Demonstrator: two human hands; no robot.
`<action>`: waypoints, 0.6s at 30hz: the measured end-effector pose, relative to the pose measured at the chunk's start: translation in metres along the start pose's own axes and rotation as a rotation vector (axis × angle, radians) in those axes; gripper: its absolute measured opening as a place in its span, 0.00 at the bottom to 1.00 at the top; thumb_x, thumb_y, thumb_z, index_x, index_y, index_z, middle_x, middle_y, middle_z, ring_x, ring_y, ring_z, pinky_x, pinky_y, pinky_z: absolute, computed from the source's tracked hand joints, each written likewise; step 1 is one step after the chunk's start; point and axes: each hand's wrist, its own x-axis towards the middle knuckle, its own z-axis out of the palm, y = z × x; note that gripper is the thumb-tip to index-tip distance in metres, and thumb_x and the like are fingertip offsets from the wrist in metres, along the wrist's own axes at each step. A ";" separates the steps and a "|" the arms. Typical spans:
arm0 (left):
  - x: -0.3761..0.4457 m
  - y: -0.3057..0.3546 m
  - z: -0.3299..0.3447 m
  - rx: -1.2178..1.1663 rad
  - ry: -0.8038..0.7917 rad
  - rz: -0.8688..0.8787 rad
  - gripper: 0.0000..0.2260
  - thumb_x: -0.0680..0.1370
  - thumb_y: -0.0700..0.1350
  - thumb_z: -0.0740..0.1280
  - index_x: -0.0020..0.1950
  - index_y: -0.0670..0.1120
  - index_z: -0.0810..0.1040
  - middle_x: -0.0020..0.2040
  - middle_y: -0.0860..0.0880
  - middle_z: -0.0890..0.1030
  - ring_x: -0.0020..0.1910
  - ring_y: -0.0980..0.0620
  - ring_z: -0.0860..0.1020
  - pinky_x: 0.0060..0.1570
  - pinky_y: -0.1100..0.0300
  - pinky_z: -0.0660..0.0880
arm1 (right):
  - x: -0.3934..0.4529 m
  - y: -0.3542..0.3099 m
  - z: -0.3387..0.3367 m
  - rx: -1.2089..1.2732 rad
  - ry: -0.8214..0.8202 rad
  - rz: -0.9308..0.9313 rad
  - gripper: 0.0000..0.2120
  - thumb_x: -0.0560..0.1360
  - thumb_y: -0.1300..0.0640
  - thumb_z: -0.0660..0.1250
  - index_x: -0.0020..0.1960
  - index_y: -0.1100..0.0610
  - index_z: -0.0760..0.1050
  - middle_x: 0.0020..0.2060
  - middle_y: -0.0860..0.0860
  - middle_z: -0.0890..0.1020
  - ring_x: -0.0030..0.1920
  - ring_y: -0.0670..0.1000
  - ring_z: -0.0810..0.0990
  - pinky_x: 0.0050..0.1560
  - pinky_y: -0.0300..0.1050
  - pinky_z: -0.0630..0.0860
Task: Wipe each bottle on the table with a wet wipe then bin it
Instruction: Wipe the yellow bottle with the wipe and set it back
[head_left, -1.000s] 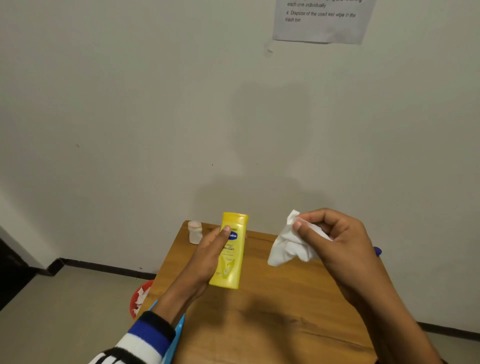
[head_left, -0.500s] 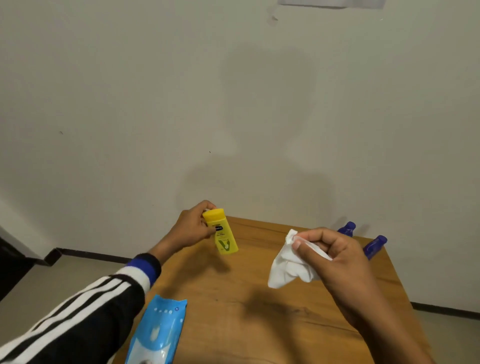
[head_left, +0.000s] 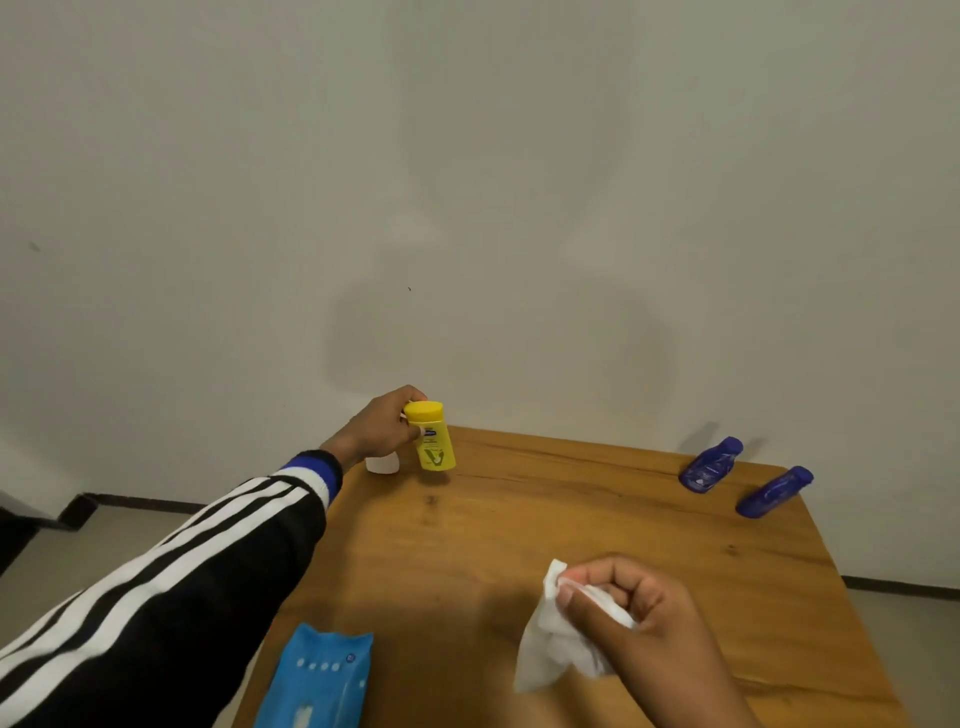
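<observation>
The right hand (head_left: 654, 629) pinched a crumpled white wipe (head_left: 553, 647) above the near surface (head_left: 519, 545); a blue wipe pack (head_left: 319, 680) lay beside it. Farther back, the left hand (head_left: 382, 428) gripped the yellow bottle (head_left: 432, 436) standing cap-up, its blue label unreadable. Two blue bottles (head_left: 710, 465) lay far right.

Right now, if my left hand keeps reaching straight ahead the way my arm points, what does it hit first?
Probably the wall. The left hand grips the yellow bottle at the table's far edge; depth is uncertain.
</observation>
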 end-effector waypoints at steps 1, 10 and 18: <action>0.006 -0.003 0.002 0.009 -0.003 -0.002 0.13 0.77 0.40 0.70 0.60 0.49 0.74 0.56 0.49 0.79 0.55 0.48 0.79 0.55 0.51 0.78 | 0.007 0.002 0.004 0.003 -0.006 0.010 0.06 0.73 0.64 0.74 0.39 0.56 0.85 0.30 0.54 0.84 0.31 0.46 0.79 0.30 0.38 0.74; 0.039 -0.031 0.014 0.077 -0.034 -0.027 0.13 0.76 0.36 0.71 0.58 0.46 0.76 0.54 0.49 0.78 0.51 0.50 0.76 0.41 0.66 0.71 | 0.062 0.019 0.050 0.045 -0.062 -0.007 0.06 0.76 0.65 0.70 0.43 0.58 0.84 0.38 0.53 0.86 0.38 0.49 0.84 0.37 0.40 0.78; 0.048 -0.044 0.026 0.107 -0.034 -0.047 0.14 0.75 0.38 0.71 0.59 0.48 0.75 0.55 0.50 0.79 0.52 0.49 0.77 0.41 0.64 0.70 | 0.076 0.036 0.061 0.443 -0.058 0.236 0.08 0.78 0.60 0.66 0.52 0.63 0.81 0.47 0.64 0.85 0.45 0.57 0.84 0.45 0.50 0.81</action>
